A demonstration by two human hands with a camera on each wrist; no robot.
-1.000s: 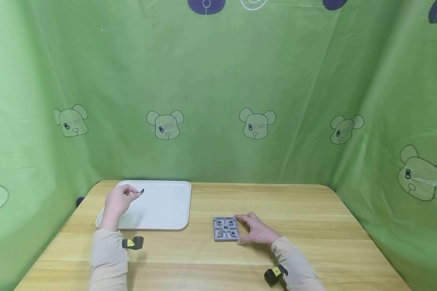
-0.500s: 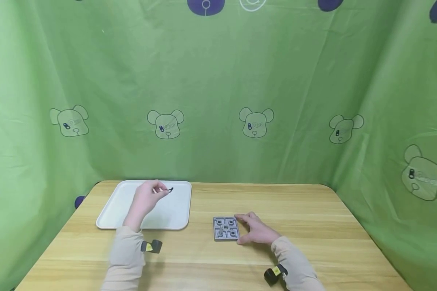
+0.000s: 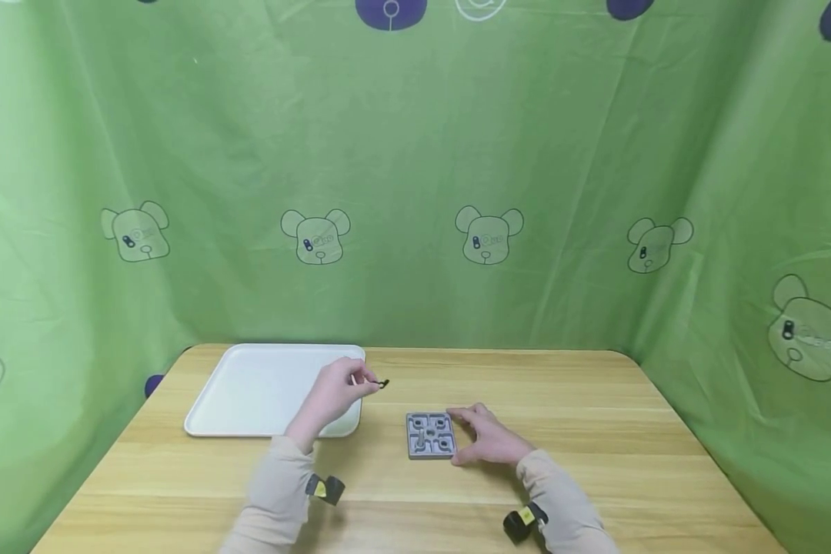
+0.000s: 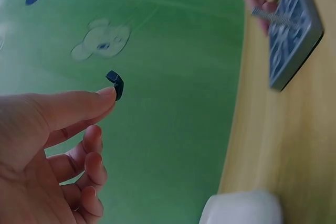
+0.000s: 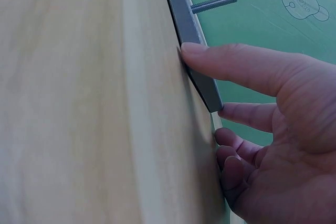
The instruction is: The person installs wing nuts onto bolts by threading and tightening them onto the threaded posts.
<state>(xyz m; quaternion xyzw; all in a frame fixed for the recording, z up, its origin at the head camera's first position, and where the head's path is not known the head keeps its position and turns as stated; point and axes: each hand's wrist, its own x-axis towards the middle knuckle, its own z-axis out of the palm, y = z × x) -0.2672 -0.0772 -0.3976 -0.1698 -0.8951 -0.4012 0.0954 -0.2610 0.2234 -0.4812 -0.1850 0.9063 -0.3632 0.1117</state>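
Between thumb and forefinger, my left hand (image 3: pixel 332 394) pinches a small black bent part (image 4: pixel 118 85), raised over the right side of the white tray. Its other fingers curl loosely below. A square grey plate (image 3: pixel 431 448) with moulded recesses and round holes lies flat on the table. From one hole near its front left corner stands a threaded metal rod (image 5: pixel 216 3), upright from the plate's face. My right hand (image 3: pixel 490 440) holds the plate by its right side, thumb at the near corner and forefinger at the far one.
A white tray (image 3: pixel 263 396) lies at the table's back left. The wooden table (image 3: pixel 561 400) has green curtains (image 3: pixel 402 138) close behind it and at both sides. Each sleeve carries a small black wrist camera (image 3: pixel 328 488).
My left hand has moved right across the tray with the black part, coming nearer to the plate. My right hand and the plate have stayed where they were.
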